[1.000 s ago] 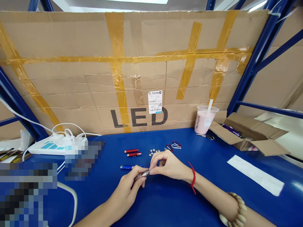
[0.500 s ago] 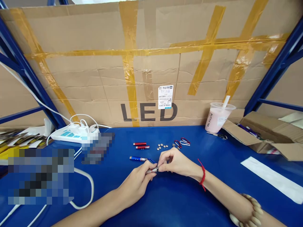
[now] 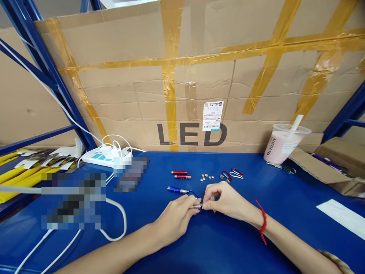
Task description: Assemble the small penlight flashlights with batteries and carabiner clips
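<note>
Grips slim silver tube (image 3: pixel 196 206) in curled left hand (image 3: pixel 177 216), pinches three-o'clock end with right hand (image 3: pixel 224 199); likely light, stiff, slick; best held mid-barrel.

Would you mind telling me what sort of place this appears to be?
Probably a workbench in a small workshop: small red tubes lie on a blue tabletop, with a taped cardboard panel standing behind.

Held tube (image 3: pixel 196 206): looked silvery.
Pen (image 3: pixel 176 190): was blue with a silvery end.
Two small tubes (image 3: pixel 180 177): were red.
Clips (image 3: pixel 236 173): were red and silvery.
Cup (image 3: pixel 279 147): looked pink, with black lettering (image 3: pixel 271 146).
Wristband (image 3: pixel 264 220): was red.
Cardboard (image 3: pixel 119 99): was tan, crossed by amber tape (image 3: pixel 170 83), with black capitals (image 3: pixel 189 134).
Table (image 3: pixel 228 243): was plain blue.
</note>
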`<state>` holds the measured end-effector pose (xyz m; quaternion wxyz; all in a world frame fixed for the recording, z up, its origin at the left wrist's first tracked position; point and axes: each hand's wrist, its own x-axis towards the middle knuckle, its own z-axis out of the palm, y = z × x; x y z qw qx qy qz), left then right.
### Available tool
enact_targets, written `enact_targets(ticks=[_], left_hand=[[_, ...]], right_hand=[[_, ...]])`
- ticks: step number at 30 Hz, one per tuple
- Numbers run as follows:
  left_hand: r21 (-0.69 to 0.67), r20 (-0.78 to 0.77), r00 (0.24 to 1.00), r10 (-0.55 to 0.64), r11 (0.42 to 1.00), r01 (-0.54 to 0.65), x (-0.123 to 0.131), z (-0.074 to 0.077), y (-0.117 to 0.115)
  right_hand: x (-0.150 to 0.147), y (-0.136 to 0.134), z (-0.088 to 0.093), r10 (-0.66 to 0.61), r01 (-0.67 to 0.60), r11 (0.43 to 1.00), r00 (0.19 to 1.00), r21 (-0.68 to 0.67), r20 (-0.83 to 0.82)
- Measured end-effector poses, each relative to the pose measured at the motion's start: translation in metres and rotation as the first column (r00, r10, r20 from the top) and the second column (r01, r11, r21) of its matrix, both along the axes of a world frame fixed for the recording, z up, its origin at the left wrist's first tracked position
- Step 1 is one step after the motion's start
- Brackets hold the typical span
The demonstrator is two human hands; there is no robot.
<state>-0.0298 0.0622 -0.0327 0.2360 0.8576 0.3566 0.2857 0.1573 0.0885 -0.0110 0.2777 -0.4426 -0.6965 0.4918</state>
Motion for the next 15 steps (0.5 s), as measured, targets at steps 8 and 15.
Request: enact_targets(ticks=[8, 15], left_hand=[[0.029, 0.026, 0.999, 0.037, 0.999, -0.038, -0.0005, -0.0022, 0.0014], [-0.153, 0.126, 0.990, 0.061, 0.987, -0.042, 0.0004, 0.0005, 0.0044]], right_hand=[[0.0000, -0.0007, -0.0021, -0.009, 0.008, 0.991, 1.000, -0.132, -0.005], [0.0011, 0.0036, -0.0002, -0.029, 0.035, 0.988, 0.999, -0.148, 0.041]])
